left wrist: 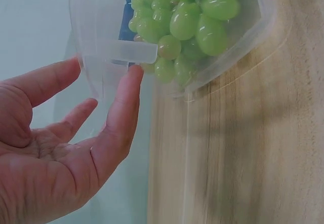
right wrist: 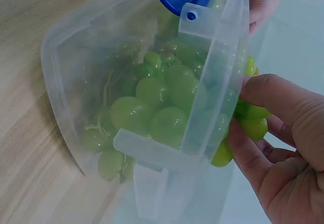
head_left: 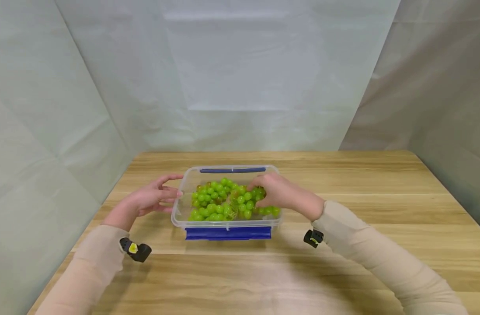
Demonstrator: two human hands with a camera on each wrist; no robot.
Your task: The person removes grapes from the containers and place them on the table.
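Note:
A clear plastic box (head_left: 178, 215) with blue latches stands on the wooden table and holds bunches of green grapes (head_left: 218, 202). My right hand (head_left: 272, 191) reaches over the box's right rim with its fingers curled round grapes (right wrist: 251, 121) inside. My left hand (head_left: 155, 199) is open beside the box's left end; its straight fingertips (left wrist: 132, 79) touch the box's side tab (left wrist: 126, 50). In the right wrist view the box wall (right wrist: 215, 87) partly hides the grapes.
A blue latch flap (head_left: 227, 233) lies folded down at the box's near side; another blue latch (head_left: 232, 170) runs along the far rim. The wooden table (head_left: 362, 183) stretches right and forward. Pale sheeted walls (head_left: 67, 109) close in on three sides.

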